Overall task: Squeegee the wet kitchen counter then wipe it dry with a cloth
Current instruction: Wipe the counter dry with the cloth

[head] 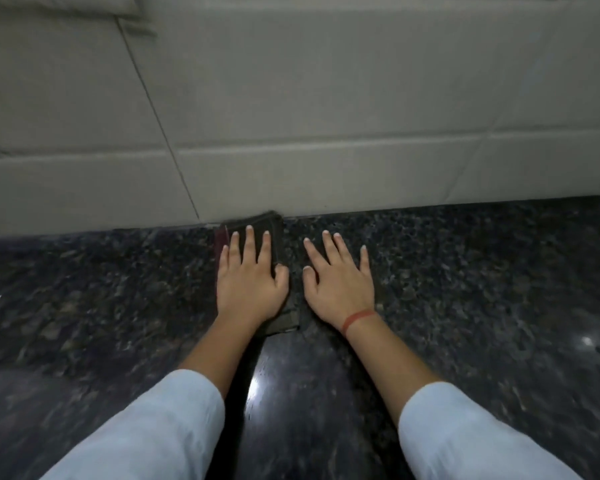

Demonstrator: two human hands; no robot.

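A dark speckled stone counter [465, 289] runs up to a pale tiled wall [326, 98]. A folded dark cloth [274, 233] lies against the wall, pinned under the flat, spread left hand [250, 282], likely for wiping dry. Just beside it, the right hand [340, 285] rests open on bare stone (bracing, probably). No squeegee shows.

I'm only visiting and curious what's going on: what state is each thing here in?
left hand: open, fingers straight, pressing flat on the cloth.
right hand: open, flat on the counter beside the cloth.
cloth: folded, lying flat, far edge against the wall.
counter: dark, glossy; wet or dry, cannot tell.
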